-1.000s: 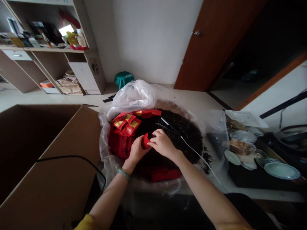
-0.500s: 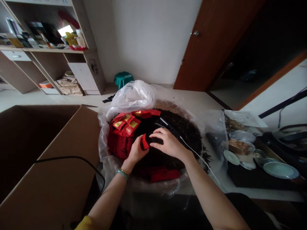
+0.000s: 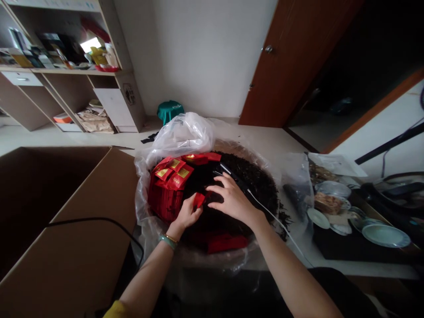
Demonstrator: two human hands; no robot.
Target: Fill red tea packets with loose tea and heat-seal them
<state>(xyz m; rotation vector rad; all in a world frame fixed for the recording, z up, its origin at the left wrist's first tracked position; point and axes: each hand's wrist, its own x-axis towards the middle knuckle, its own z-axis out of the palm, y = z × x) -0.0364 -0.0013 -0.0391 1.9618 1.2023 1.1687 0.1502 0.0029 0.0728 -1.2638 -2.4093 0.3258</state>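
Observation:
My left hand [image 3: 187,215] pinches a small red packet [image 3: 199,200] between thumb and fingers. Just right of it, my right hand [image 3: 228,197] is open, its thumb and fingers curved and apart. Both hands are over dark loose leaves [image 3: 261,179], which look like tea, inside a clear plastic bag [image 3: 141,201]. At the left of the heap, several red packets with gold labels [image 3: 180,176] lie on a tight stack of red packets [image 3: 164,201]. More red packets [image 3: 227,242] lie at the near edge. Beyond my right hand rests a slim black device [image 3: 232,173] with a white cable [image 3: 276,217].
An open cardboard box [image 3: 99,212] stands at the left, a black cable [image 3: 109,218] across its side. To the right are a pale green bowl [image 3: 386,234] and smaller dishes [image 3: 318,218] on a dark surface. Shelving [image 3: 124,97] and a brown door [image 3: 274,79] stand behind.
The red packet has tilted and shifted slightly down in my left hand. My right hand's fingers have spread wider, and the hand has risen a little. The view has shifted slightly.

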